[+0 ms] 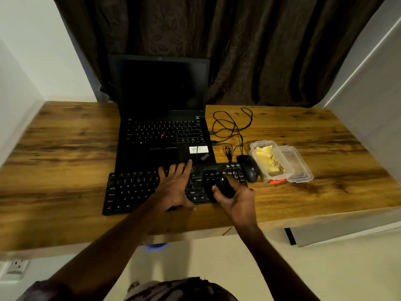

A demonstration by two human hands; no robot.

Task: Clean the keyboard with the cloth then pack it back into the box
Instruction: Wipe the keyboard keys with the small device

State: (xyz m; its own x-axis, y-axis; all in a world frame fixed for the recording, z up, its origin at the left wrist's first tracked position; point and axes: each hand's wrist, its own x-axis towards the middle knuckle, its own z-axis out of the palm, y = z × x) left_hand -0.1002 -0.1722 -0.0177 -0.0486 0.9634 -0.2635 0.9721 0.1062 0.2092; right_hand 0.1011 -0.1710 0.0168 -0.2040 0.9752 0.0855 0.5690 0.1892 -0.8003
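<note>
As left hand [173, 189] presses keyboard [130, 192], fingers [187, 168] spread

The left grip [175, 184] lies flat; right grip [237, 197] (fingers curled) holds a dark object [224, 187].

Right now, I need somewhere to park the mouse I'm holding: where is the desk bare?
The desk is bare left of the laptop and keyboard, and right of the clear lid. Crowded: between laptop and container, where cables and the second mouse sit.
</note>
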